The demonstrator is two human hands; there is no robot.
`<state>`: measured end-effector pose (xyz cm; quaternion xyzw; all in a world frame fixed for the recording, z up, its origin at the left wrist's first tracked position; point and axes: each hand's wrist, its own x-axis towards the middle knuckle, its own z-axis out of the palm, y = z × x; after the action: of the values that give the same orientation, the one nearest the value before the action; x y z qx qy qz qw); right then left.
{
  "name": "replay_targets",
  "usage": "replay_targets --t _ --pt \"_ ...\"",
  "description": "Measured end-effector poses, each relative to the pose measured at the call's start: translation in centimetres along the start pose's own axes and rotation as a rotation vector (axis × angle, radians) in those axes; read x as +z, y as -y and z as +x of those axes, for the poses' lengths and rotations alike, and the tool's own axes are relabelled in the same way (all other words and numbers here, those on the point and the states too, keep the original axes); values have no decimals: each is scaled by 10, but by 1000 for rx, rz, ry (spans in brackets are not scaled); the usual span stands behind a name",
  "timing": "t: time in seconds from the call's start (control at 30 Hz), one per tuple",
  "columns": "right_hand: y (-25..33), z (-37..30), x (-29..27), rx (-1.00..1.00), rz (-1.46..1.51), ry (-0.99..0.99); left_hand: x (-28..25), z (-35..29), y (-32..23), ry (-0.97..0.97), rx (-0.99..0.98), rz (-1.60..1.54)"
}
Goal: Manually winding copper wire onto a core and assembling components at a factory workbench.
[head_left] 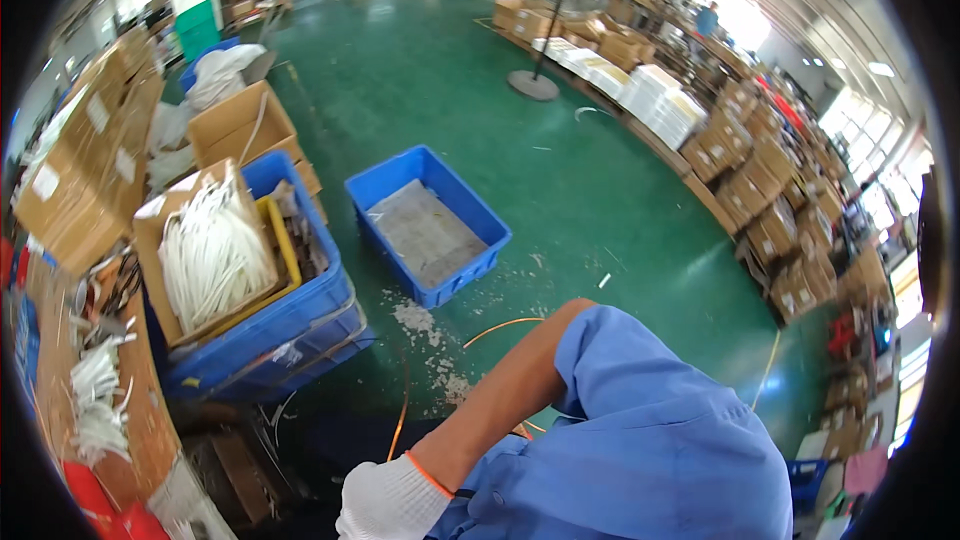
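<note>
My right hand [392,502] wears a white knit glove with an orange cuff and sits at the lower edge of the head view. Its fingers run out of the picture, so what they hold or touch is hidden. The bent elbow points forward, with a blue sleeve [640,370] above it. My left hand is out of view. Left of the glove stands a wooden workbench [150,410] with a bundle of white strips [98,395] on it. Beyond the hand, a cardboard box [150,230] full of long white strips [212,255] rests on stacked blue crates [335,305].
A blue crate [480,265] with a grey bottom stands on the green floor [420,80], near scattered pale debris [425,330]. An orange cord [400,425] crosses the floor. Cardboard boxes [765,175] line the right side. A stand [533,86] with a round base rises farther back.
</note>
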<state>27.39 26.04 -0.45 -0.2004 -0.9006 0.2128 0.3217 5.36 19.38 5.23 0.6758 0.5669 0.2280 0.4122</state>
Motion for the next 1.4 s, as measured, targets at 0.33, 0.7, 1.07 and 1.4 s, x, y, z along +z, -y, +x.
replay_targets --t 0.33,0.7,1.07,1.4 --pt "9 -8 1 -73 -187 -67 -22 -8 -29 168 -682 -770" --pt "7 42 -16 149 41 126 -41 -43 31 -242 -473 -528" --pt "17 78 -4 535 844 378 -46 -66 31 -205 -95 -9" --pt "26 82 15 434 808 436 -42 -79 47 -305 -15 115"
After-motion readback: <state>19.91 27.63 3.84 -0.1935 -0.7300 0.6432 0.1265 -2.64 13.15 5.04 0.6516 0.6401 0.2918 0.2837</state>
